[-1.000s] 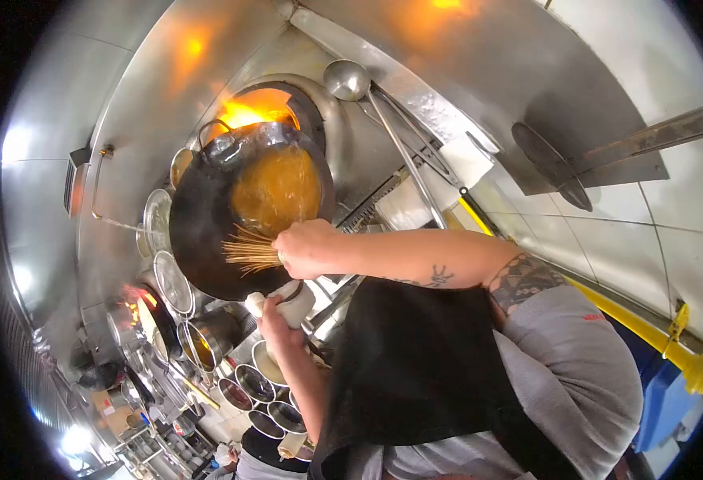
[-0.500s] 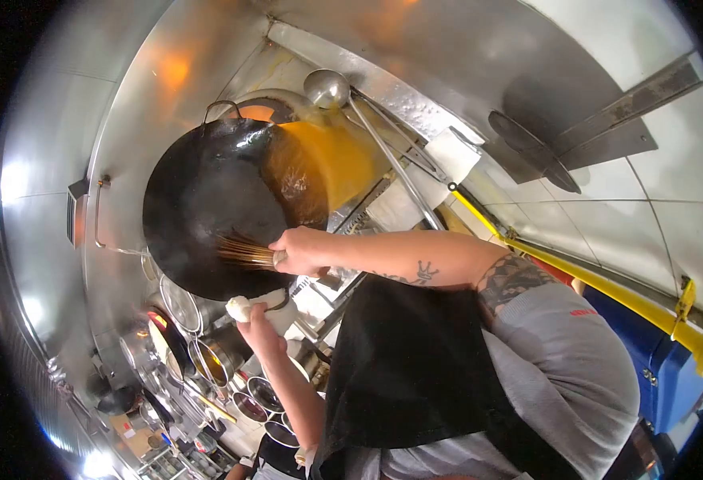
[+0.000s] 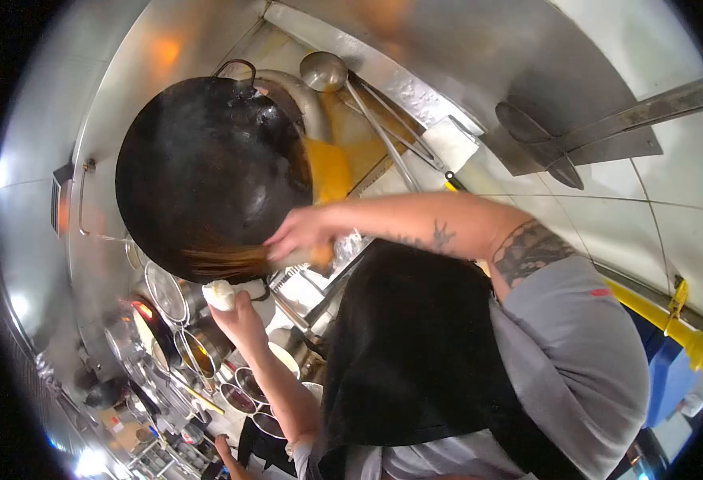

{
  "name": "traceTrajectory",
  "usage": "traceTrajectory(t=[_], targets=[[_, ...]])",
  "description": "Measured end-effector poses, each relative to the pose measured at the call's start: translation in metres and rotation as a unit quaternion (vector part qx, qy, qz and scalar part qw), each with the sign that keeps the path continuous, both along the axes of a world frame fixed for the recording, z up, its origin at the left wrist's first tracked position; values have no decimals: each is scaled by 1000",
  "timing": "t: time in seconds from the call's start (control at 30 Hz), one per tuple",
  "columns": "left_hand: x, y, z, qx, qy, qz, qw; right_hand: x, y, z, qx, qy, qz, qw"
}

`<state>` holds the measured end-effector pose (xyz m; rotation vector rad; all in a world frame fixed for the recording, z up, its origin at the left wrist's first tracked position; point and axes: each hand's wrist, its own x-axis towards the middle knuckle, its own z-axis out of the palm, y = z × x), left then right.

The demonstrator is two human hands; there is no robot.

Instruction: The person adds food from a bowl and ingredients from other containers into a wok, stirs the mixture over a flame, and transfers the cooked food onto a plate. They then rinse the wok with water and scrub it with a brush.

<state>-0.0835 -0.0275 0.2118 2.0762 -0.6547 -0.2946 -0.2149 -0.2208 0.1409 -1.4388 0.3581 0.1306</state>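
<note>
A large black wok (image 3: 199, 172) is tilted, with faint steam over its dark inner surface. My right hand (image 3: 299, 234) is closed round a bundled bamboo brush (image 3: 227, 261), whose blurred bristles lie against the wok's lower inside. Just below the rim, my left hand (image 3: 239, 320) grips a folded white cloth (image 3: 219, 294); whether the wok's near handle is inside its grip cannot be made out. Yellow-brown liquid (image 3: 331, 170) shows beyond the wok's right rim.
A steel ladle (image 3: 323, 72) and other long-handled tools rest behind the wok, by a white cloth (image 3: 449, 144). Round strainers (image 3: 166, 292) and pots stand at lower left. Part of another person's arm (image 3: 227, 456) shows at the bottom. A yellow pipe (image 3: 663, 316) runs at right.
The wok has shifted up and left in view, and its brown liquid pool is mostly gone. Both hands have moved left, the brush further down the wok. More of the burner ring shows.
</note>
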Motion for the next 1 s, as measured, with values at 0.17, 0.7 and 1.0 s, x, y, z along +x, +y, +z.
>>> traceTrajectory(t=[0.17,0.7,1.0], targets=[[20,27,-67,-112,217,138,960,-26,-131,-27,-488,202,-255,809],[75,-86,-189,-182,517,177,817,-161,-15,-178,-504,220,-350,758],[39,-58,-137,-275,568,137,764,-183,-29,-128,78,180,-410,891]])
